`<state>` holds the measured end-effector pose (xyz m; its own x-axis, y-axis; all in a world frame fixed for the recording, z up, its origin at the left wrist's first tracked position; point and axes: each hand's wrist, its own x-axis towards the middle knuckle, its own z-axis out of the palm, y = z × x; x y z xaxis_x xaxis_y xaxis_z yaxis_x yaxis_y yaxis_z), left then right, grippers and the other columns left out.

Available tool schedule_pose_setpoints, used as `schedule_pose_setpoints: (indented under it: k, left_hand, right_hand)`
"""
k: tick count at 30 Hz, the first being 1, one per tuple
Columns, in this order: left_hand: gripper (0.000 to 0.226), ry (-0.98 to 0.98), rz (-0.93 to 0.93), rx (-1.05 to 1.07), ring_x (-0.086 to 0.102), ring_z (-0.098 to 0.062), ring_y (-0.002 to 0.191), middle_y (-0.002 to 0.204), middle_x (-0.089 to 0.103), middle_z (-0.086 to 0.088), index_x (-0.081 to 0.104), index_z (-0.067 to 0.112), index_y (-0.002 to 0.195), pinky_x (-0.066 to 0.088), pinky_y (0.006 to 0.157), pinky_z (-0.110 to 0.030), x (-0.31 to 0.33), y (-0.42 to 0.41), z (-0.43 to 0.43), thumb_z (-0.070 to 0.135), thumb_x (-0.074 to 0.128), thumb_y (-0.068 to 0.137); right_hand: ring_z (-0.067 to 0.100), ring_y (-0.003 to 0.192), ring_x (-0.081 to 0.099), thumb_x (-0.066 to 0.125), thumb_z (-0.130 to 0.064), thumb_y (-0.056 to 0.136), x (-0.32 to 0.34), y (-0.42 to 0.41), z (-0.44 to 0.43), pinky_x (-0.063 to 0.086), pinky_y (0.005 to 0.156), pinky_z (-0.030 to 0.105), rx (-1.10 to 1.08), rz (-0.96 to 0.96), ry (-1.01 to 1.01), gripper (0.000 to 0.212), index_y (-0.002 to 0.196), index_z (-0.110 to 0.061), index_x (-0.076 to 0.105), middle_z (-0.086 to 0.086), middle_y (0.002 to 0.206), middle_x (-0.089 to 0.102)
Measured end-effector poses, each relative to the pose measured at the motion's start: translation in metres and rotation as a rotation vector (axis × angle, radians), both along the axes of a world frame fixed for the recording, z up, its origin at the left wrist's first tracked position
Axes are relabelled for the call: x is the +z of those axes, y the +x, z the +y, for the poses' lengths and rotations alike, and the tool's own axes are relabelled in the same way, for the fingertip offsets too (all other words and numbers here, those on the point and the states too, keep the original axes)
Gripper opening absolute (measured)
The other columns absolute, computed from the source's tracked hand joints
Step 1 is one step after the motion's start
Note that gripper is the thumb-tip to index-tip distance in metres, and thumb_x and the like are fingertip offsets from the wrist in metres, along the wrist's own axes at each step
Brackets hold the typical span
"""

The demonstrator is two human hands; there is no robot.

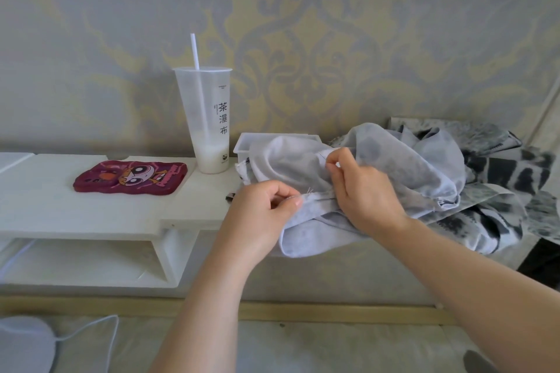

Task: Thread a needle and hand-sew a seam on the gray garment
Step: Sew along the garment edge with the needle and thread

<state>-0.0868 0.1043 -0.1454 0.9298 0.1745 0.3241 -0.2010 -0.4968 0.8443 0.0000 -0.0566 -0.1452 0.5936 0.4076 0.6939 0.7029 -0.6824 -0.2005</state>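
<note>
In the head view, our left hand (266,206) pinched the frayed edge of the gray garment (288,160). The garment lay bunched at three o'clock from the cup (209,121), partly over a white box (244,145). Our right hand (363,194), at three o'clock from the left, pinched something fine at its fingertips, where a thin dark thread (321,155) showed. The needle was too small to make out. We judged threading done and stitching under way, but how much seam remained we could not tell.
</note>
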Motion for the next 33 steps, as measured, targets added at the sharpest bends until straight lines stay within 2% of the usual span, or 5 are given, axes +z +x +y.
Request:
schedule_pose_setpoints:
  k: [6, 12, 18, 23, 33]
  left_hand:
    - [0.018, 0.006, 0.031, 0.038, 0.064, -0.001, 0.074, 0.079, 0.071, 0.011, 0.065, 0.032, 0.075, 0.047, 0.066, -0.014, -0.004, 0.002, 0.003, 0.018, 0.067, 0.087]
    - [0.016, -0.038, 0.024, 0.046, 0.057, 0.007, 0.062, 0.075, 0.068, 0.012, 0.065, 0.029, 0.076, 0.041, 0.057, -0.004, -0.003, 0.002, 0.005, 0.017, 0.067, 0.086]
    - [0.012, -0.08, 0.021, 0.02, 0.061, 0.003, 0.065, 0.073, 0.069, 0.01, 0.068, 0.028, 0.076, 0.045, 0.06, -0.009, -0.002, 0.003, 0.002, 0.02, 0.069, 0.084]
    - [0.012, -0.122, 0.025, 0.012, 0.064, -0.004, 0.068, 0.074, 0.071, 0.005, 0.069, 0.025, 0.075, 0.047, 0.06, -0.013, 0.0, 0.002, 0.004, 0.018, 0.068, 0.085]
    - [0.009, -0.17, 0.063, -0.028, 0.068, -0.009, 0.075, 0.077, 0.073, 0.006, 0.07, 0.025, 0.079, 0.051, 0.071, -0.025, 0.0, 0.001, 0.008, 0.021, 0.067, 0.087]
  right_hand:
    - [0.029, 0.054, 0.051, 0.038, -0.024, 0.099, 0.001, 0.008, -0.009, 0.041, 0.049, 0.037, 0.004, 0.105, -0.105, 0.015, 0.096, -0.013, 0.048, 0.002, 0.06, 0.055]
    - [-0.001, 0.067, 0.045, 0.061, -0.015, 0.089, 0.027, 0.003, -0.011, 0.046, 0.057, 0.034, 0.218, 0.042, -0.076, 0.007, 0.085, -0.017, 0.066, -0.014, 0.079, 0.051]
    - [0.018, 0.072, 0.048, 0.062, -0.012, 0.086, 0.045, -0.001, -0.003, 0.045, 0.055, 0.036, 0.149, -0.089, -0.307, 0.013, 0.085, -0.021, 0.072, -0.005, 0.08, 0.062]
    - [0.018, 0.09, 0.056, 0.048, -0.014, 0.093, 0.052, -0.006, 0.007, 0.037, 0.064, 0.029, 0.085, -0.013, -0.515, 0.028, 0.1, -0.033, 0.068, -0.01, 0.102, 0.06]
    - [0.015, 0.083, 0.056, 0.047, -0.011, 0.092, 0.052, -0.009, 0.009, 0.043, 0.063, 0.029, 0.141, 0.14, -0.509, 0.029, 0.098, -0.026, 0.071, -0.006, 0.098, 0.062]
